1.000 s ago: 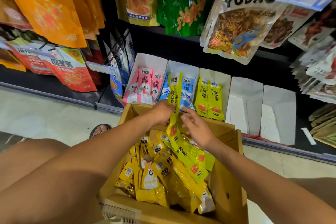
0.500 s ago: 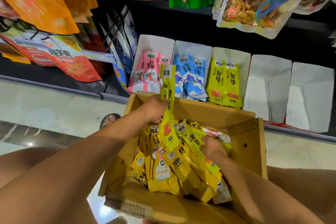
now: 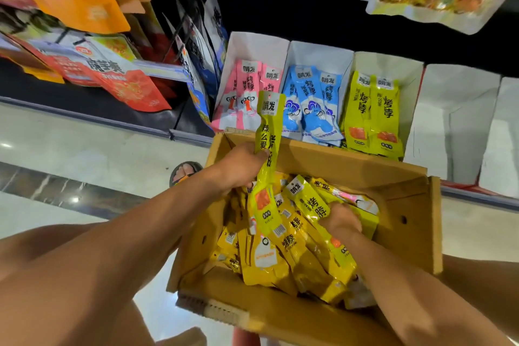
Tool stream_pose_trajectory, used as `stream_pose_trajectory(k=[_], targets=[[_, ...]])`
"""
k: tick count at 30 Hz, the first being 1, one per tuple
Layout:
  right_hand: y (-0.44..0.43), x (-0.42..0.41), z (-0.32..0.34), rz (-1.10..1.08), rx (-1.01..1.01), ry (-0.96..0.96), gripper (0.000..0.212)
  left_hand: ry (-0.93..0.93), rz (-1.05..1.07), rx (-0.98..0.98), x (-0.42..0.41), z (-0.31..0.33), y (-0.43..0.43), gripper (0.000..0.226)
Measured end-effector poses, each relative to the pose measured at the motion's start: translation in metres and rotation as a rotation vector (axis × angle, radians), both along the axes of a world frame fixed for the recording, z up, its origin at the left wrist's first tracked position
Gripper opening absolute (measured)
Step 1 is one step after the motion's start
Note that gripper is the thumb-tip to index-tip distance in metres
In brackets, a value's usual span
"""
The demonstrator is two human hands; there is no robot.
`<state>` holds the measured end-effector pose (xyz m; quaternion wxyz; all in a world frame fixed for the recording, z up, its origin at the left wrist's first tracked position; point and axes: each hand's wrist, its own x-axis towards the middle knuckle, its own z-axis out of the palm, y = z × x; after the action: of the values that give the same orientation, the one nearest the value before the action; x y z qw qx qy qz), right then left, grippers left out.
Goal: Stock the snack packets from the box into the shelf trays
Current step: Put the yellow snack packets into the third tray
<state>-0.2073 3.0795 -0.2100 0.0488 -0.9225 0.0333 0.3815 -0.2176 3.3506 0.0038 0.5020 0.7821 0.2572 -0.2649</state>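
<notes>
Step in hand: picking from the box, before placement.

- The left hand (image 3: 241, 167) is gripping one long yellow snack packet (image 3: 268, 132) round its middle. The grip is closed on it, thumb across the front. The packet is standing upright above the far left corner of the cardboard box (image 3: 434, 222), with its lower end hanging over the pile.
- The right hand (image 3: 341, 222) is reaching down into the loose yellow packets (image 3: 280, 258) near the right side of the box. Its fingers are buried among them, so whether this grip is closing on a packet cannot be told.
- The box is sitting in front of the person, just near of the bottom shelf, and is holding many packets.
- The shelf trays are standing in a row beyond it. From left to right they are holding pink packets (image 3: 244, 93), blue packets (image 3: 311, 104) and yellow-green packets (image 3: 373, 115). To the right, two white trays (image 3: 455, 109) are showing no stock.

Judgement: stocking looks to be at an early stage, with most of the load waiting in the box.

Next move calls for: lifting the right hand out with a packet, squaring the packets into one stack, then carrying them forward and to the right. The yellow-green tray (image 3: 407, 67) looks the likeliest match, and the packets should be going in upright with the print facing out. The slick film may be slipping in a loose hold.
</notes>
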Motion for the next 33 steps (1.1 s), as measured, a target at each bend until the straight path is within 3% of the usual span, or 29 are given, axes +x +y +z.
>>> stream_pose_trajectory(k=[10, 14, 19, 25, 30, 33], targets=[[-0.004, 0.015, 0.072, 0.235, 0.083, -0.002, 0.047, -0.089, -0.044, 0.118, 0.016, 0.033, -0.009, 0.037], [-0.007, 0.025, 0.122, 0.204, 0.313, -0.039, 0.047, -0.19, -0.019, 0.106, 0.022, 0.052, -0.01, 0.027], [-0.013, 0.039, 0.198, 0.156, 0.528, -0.12, 0.055, -0.295, -0.008, 0.068, 0.023, 0.081, -0.014, 0.045], [-0.018, 0.059, 0.278, 0.058, 0.711, -0.219, 0.021, -0.405, 0.044, -0.045, 0.02, 0.09, -0.024, 0.035], [-0.019, 0.071, 0.304, -0.106, 0.822, -0.199, 0.048, -0.37, 0.014, -0.209, 0.023, 0.098, -0.046, 0.027], [-0.016, 0.074, 0.309, -0.217, 0.874, -0.176, 0.047, -0.355, -0.022, -0.235, 0.029, 0.105, -0.062, 0.03]])
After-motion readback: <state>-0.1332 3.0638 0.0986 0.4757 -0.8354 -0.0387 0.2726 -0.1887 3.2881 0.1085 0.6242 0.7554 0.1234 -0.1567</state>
